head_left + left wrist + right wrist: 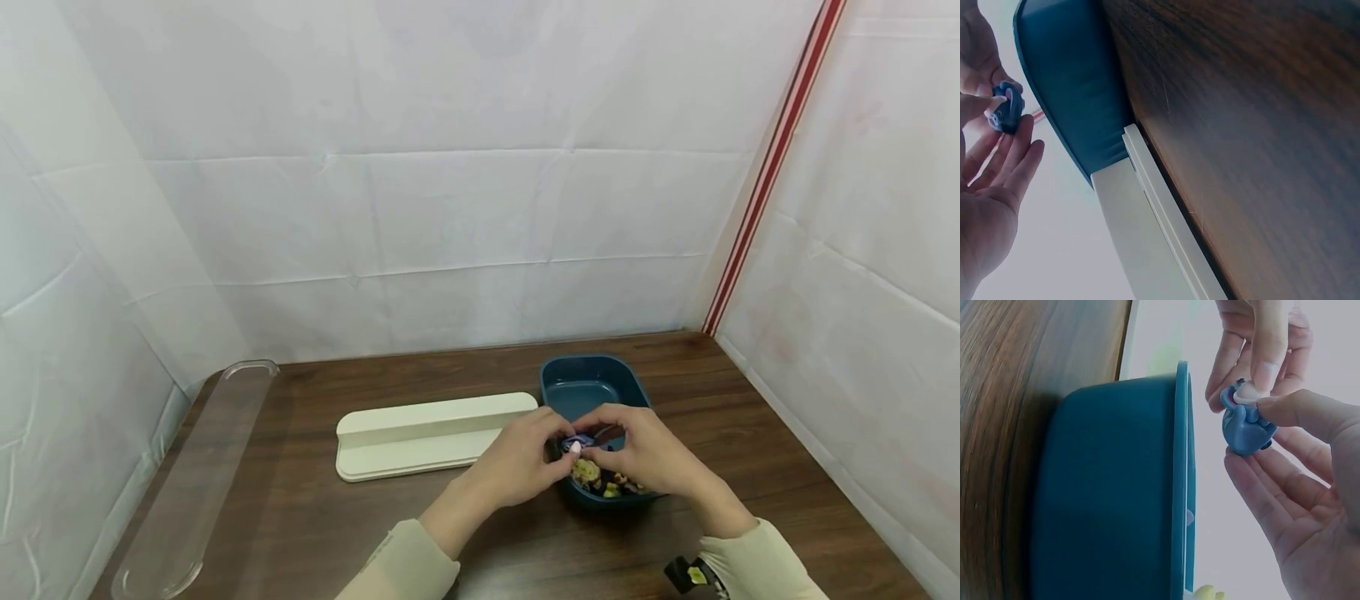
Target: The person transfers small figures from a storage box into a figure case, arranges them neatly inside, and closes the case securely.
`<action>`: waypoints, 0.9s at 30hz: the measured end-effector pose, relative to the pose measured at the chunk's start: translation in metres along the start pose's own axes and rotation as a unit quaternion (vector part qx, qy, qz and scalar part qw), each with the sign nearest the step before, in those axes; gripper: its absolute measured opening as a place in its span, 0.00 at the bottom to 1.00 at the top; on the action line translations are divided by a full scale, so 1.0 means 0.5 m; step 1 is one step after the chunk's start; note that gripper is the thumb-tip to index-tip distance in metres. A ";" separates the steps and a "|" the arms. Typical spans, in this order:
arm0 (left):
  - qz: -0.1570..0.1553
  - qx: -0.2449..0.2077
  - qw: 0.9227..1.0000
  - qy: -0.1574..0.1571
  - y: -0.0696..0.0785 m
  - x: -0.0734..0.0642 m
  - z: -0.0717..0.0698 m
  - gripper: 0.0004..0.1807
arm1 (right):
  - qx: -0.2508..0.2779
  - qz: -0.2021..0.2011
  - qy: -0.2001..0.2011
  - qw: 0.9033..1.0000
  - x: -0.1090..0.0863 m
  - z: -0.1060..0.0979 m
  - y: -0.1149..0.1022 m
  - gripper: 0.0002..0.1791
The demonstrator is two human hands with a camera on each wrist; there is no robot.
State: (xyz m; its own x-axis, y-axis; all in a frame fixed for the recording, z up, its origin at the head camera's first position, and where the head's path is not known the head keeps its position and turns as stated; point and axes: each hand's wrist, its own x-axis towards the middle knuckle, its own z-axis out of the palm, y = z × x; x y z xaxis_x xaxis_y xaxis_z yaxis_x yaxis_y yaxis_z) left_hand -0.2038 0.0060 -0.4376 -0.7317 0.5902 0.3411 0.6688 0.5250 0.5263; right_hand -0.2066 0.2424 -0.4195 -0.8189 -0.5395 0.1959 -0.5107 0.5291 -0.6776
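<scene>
Both hands hold a small blue toy figurine (1244,431) with a pale part on top, over a dark teal bin (592,360). My left hand (517,458) pinches it from the left with thumb and fingers. From the other side my right hand (652,450) grips it, thumb on the upper part and fingertips beneath, as the right wrist view shows. The same figurine (1007,115) shows its darker side and a pinkish ear in the left wrist view. Several small colourful figures (587,473) lie in the bin's near part, partly hidden by the hands.
A cream stepped stand (420,437) lies left of the bin, its right end close to the bin's wall. Along the table's left edge runs a long clear plastic cover (202,475). White sheeting (450,208) rises behind the brown wooden table (315,533).
</scene>
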 end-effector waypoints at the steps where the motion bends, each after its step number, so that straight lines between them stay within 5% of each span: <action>1: -0.002 -0.005 1.000 0.004 -0.001 -0.001 0.000 0.13 | 0.003 -0.002 0.002 1.000 0.001 0.002 0.000 0.16; 14: -0.019 -0.057 0.996 0.067 -0.011 -0.027 -0.022 0.10 | 0.071 0.008 0.028 0.997 0.030 0.046 -0.016 0.17; 27: -0.019 -0.046 0.989 0.141 -0.029 -0.056 -0.041 0.11 | 0.122 0.025 0.074 0.990 0.063 0.101 -0.035 0.20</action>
State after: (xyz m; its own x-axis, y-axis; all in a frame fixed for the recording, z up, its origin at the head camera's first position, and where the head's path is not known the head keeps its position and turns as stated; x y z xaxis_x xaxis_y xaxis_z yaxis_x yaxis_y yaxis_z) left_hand -0.1959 -0.0307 -0.4388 -0.7719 0.3695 0.5173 0.6353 0.4770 0.6073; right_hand -0.2103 0.1830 -0.4370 -0.8803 -0.4052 0.2469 -0.4048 0.3700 -0.8362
